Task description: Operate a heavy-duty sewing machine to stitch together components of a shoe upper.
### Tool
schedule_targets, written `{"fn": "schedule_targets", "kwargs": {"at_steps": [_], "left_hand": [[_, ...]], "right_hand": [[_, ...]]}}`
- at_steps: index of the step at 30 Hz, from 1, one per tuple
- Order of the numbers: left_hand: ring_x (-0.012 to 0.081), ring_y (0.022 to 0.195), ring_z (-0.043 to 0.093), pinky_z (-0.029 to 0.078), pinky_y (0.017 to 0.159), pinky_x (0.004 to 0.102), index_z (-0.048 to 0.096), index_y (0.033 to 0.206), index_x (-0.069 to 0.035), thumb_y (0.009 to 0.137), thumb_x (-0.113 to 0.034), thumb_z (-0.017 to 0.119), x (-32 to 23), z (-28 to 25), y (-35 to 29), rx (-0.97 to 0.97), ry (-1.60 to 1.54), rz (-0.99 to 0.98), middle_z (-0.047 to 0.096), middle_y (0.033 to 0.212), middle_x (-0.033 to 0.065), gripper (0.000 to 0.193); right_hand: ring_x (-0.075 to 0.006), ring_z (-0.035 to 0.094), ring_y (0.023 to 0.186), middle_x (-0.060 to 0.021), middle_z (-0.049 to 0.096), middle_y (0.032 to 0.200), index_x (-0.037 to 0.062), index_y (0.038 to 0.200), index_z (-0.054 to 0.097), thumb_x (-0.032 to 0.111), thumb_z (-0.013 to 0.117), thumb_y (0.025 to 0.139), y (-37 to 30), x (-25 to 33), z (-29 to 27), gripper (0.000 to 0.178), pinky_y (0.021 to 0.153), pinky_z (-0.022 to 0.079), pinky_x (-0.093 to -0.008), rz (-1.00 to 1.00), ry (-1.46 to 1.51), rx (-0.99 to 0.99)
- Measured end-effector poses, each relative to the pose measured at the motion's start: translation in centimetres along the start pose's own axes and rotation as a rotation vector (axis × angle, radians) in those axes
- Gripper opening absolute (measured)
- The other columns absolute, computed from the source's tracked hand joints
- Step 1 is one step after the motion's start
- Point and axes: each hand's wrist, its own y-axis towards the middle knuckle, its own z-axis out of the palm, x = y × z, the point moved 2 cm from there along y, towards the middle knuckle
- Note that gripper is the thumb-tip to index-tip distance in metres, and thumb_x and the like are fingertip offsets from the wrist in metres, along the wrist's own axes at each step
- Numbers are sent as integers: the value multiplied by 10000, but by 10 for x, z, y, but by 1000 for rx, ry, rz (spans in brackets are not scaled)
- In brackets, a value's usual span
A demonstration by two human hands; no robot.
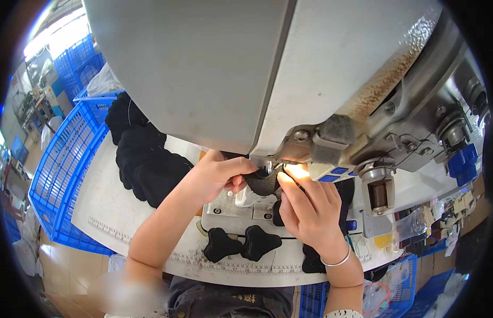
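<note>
My left hand pinches the left edge of a dark, curved fabric piece under the head of a sewing machine. On the piece's right side, the fingertips of my right hand press together at its edge, lit by the machine's lamp. The needle area is mostly hidden by the machine head and my fingers. Two black three-lobed fabric pieces lie side by side on the table in front of the machine bed. A bracelet circles my right wrist.
A long stack of black fabric pieces lies left of my left forearm, beside a blue plastic crate. More black pieces lie by my right wrist. A brown thread spool sits at the right. Printed rulers run along the white table.
</note>
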Motion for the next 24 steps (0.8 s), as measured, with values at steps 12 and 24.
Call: {"fn": "schedule_targets", "kwargs": {"at_steps": [12, 24], "left_hand": [[93, 440, 429, 344, 432, 229, 529, 742, 11, 784, -92, 548, 2, 15, -13, -100, -12, 162, 436, 495, 16, 113], [68, 478, 436, 349, 435, 223, 531, 708, -43, 819, -100, 539, 16, 20, -23, -117, 5, 194, 479, 577, -7, 125]], "right_hand": [[-194, 532, 642, -93, 596, 979, 25, 988, 611, 13, 612, 658, -8, -4, 6, 330, 596, 406, -293, 118, 126, 27], [-185, 544, 660, -83, 599, 957, 30, 956, 624, 8, 614, 635, -4, -1, 1, 322, 572, 389, -290, 33, 46, 25]]}}
